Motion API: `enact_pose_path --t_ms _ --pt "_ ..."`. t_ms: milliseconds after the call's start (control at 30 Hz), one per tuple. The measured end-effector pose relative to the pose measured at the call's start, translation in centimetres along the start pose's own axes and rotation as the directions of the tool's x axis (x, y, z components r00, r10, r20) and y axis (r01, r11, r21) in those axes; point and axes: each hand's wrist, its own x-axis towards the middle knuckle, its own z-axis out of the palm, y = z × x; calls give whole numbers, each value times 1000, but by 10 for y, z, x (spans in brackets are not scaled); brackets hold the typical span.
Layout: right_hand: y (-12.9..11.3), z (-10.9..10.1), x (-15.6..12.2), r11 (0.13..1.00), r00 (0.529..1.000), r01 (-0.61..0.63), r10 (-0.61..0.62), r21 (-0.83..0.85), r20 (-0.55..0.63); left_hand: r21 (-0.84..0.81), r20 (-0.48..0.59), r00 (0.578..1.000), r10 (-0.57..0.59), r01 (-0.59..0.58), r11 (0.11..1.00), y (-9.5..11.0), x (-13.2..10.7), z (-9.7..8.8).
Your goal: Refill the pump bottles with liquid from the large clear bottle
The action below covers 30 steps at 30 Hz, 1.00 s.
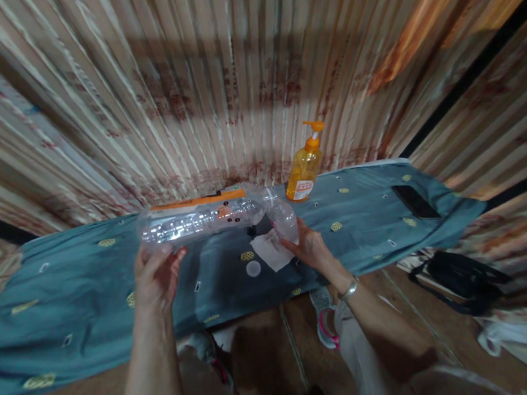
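A large clear plastic bottle (pixel 192 222) with an orange-edged label lies sideways just above the cloth-covered table. My left hand (pixel 158 274) is closed around its base end from below. A smaller clear plastic bottle (pixel 283 216) is in my right hand (pixel 311 247), tilted, with its narrow end at the large bottle's neck end. Whether the two mouths touch, I cannot make out. Below my right fingers lies a white paper or tissue (pixel 272 251). A round whitish cap (pixel 253 268) rests on the cloth beside it.
An orange pump bottle (pixel 302 174) stands behind my right hand. A black phone (pixel 415 201) lies toward the right end of the blue-green tablecloth (pixel 90 280). On the floor at right is a black bag (pixel 460 282). Patterned curtains (pixel 215 72) hang behind the table.
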Motion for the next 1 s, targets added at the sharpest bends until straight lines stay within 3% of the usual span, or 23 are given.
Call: enact_pose_path --t_ms 1000 --pt "3 7 -2 998 997 53 -52 22 -51 8 3 999 51 -51 999 5 -3 5"
